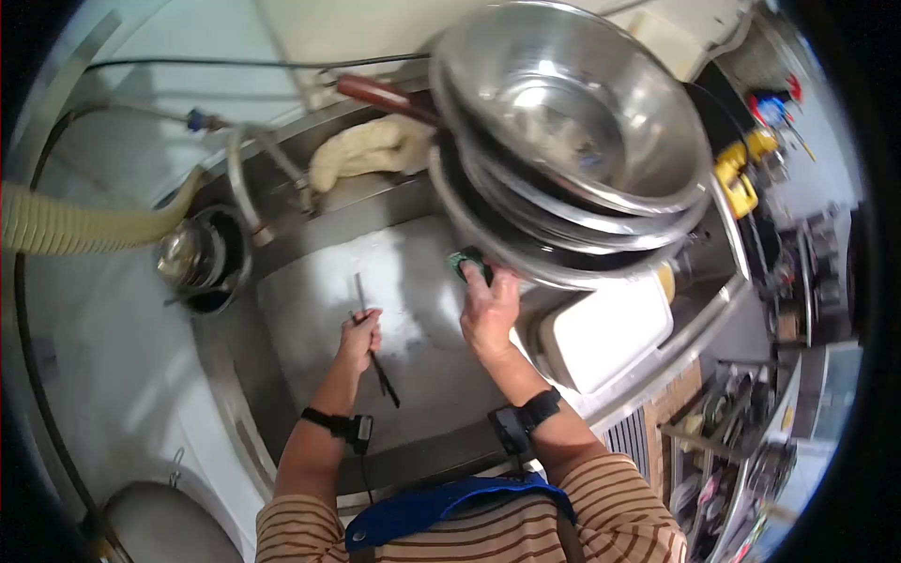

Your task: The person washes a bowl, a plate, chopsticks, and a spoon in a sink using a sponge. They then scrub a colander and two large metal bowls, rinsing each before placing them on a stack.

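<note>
Dark slender sticks point(385, 380), left of centre, are pinched in the left hand point(358, 340); right of centre, the right hand point(491, 306) grasps a dark-green scrubbing pad point(463, 262).

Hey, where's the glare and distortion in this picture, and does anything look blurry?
Head view: bright glare inside the shiny round stainless-steel bowl, and in the rectangular grey metal sink beside the left hand and its thin dark sticks; head view: fisheye curvature bends straight edges, with black corners; head view: cluttered metal shelves at the picture's right look soft.
</note>
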Motion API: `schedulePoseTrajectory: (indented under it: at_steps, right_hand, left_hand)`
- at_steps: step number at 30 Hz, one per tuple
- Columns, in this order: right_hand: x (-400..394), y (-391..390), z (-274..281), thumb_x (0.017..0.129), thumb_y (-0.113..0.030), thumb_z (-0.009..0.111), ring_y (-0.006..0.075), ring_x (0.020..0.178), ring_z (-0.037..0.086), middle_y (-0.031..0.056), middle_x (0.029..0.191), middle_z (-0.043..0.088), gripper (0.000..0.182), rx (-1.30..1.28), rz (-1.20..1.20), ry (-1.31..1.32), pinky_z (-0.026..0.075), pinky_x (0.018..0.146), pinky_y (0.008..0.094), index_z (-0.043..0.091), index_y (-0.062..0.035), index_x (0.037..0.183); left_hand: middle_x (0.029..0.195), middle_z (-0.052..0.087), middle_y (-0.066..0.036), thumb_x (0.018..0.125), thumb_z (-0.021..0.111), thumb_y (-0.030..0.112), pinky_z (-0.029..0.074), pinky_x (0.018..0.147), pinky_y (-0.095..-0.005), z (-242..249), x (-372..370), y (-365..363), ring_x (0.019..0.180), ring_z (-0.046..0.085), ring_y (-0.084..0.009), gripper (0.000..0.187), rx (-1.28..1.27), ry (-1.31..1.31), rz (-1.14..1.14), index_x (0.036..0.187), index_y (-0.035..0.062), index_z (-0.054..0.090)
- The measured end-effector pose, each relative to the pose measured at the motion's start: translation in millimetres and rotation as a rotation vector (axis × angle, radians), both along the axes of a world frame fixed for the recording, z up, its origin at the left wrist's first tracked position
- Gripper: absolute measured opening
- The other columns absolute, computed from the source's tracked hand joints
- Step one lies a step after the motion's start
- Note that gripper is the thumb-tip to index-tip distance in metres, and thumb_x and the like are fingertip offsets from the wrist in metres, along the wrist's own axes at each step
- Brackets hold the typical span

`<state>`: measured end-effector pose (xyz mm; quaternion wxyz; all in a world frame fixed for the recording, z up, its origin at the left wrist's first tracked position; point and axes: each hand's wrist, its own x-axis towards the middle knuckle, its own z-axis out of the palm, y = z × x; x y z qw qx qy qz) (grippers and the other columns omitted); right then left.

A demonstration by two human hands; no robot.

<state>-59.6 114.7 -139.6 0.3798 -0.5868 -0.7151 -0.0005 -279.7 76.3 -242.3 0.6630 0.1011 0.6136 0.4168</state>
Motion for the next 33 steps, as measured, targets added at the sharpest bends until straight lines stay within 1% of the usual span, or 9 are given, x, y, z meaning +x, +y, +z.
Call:
schedulePoseTrajectory:
  at_steps: [7,14,17,19,21,25,29,32,33]
  right_hand:
    - [33,-12,-42,0.074,-0.012,0.046,0.0367,0.109,0.04,0.0191,0.108,0.049,0.027,-0.371,-0.134,-0.309,0.024,0.095,0.0645,0.056,0.0015,0.095]
    - [27,-28,-32,0.069,-0.013,0.056,0.0362,0.11,0.041,0.0179,0.117,0.046,0.04,-0.042,-0.209,-0.013,0.032,0.096,0.0501,0.056,0.0007,0.107]
    - [21,-46,-23,0.067,-0.015,0.058,0.031,0.098,0.051,0.0166,0.103,0.053,0.029,0.014,-0.057,0.104,0.041,0.086,0.0443,0.061,-0.0014,0.093]
    - [-8,-69,-41,0.069,-0.017,0.059,0.0251,0.086,0.057,0.0127,0.088,0.059,0.021,-0.323,0.155,0.147,0.044,0.077,0.0394,0.064,-0.005,0.085]
    - [-47,-87,-62,0.069,-0.017,0.064,0.0277,0.08,0.062,0.0088,0.089,0.065,0.013,-0.609,0.537,0.276,0.05,0.07,0.0399,0.068,-0.0116,0.079]
    - [-58,-78,-71,0.078,-0.028,0.057,0.0301,0.101,0.058,0.0159,0.107,0.06,0.043,-1.247,0.348,0.315,0.046,0.083,0.0394,0.051,-0.0089,0.117]
    - [-54,-63,-136,0.08,-0.028,0.055,0.0327,0.1,0.058,0.0178,0.102,0.062,0.034,-1.294,0.019,0.232,0.046,0.083,0.0413,0.061,-0.0068,0.105]
    - [-30,-52,-165,0.077,-0.029,0.057,0.0348,0.095,0.059,0.0201,0.095,0.063,0.033,-1.149,-0.238,0.214,0.047,0.082,0.0397,0.062,-0.0032,0.096]
    - [-14,-51,-204,0.075,-0.031,0.059,0.0341,0.097,0.058,0.0201,0.094,0.062,0.035,-1.243,-0.302,0.132,0.047,0.083,0.0392,0.06,-0.0041,0.098]
  left_hand:
    - [0.056,0.032,0.005,0.086,0.057,0.016,0.026,0.032,-0.0204,-29,11,-13,0.042,0.031,-0.0055,0.007,-0.01,0.017,-0.123,0.091,0.0142,0.051]
    - [0.06,0.036,0.004,0.087,0.055,0.02,0.031,0.039,-0.0204,-12,36,-17,0.047,0.034,-0.0056,0.019,0.044,0.023,-0.189,0.102,0.0091,0.053]
    - [0.067,0.045,0.001,0.088,0.051,0.021,0.037,0.044,-0.0197,-67,12,-23,0.055,0.044,-0.0056,0.024,0.493,-0.135,-0.336,0.107,0.0065,0.053]
    - [0.085,0.057,-0.007,0.087,0.044,0.025,0.043,0.076,-0.0386,10,59,-14,0.081,0.055,-0.0205,0.028,1.207,0.478,-0.67,0.102,0.0034,0.055]
    - [0.085,0.055,-0.003,0.089,0.047,0.025,0.043,0.073,-0.034,-6,51,-11,0.079,0.053,-0.0162,0.024,0.909,0.301,-0.573,0.1,0.0054,0.057]
    - [0.085,0.052,0.003,0.091,0.054,0.024,0.043,0.068,-0.0248,-52,41,-34,0.075,0.05,-0.0074,0.016,0.285,-0.465,0.015,0.097,0.0093,0.059]
    - [0.094,0.053,0.002,0.087,0.06,0.023,0.042,0.077,-0.0241,-38,29,-49,0.084,0.051,-0.0074,0.03,0.312,0.021,-0.136,0.111,0.0061,0.055]
    - [0.119,0.051,-0.01,0.083,0.063,0.029,0.033,0.097,-0.0347,-172,-72,-70,0.107,0.05,-0.0234,0.052,0.543,1.289,-0.221,0.124,0.0024,0.045]
    - [0.123,0.049,-0.012,0.083,0.061,0.032,0.032,0.098,-0.0365,-163,-88,-72,0.11,0.048,-0.0256,0.053,0.344,1.239,-0.267,0.125,0.0032,0.044]
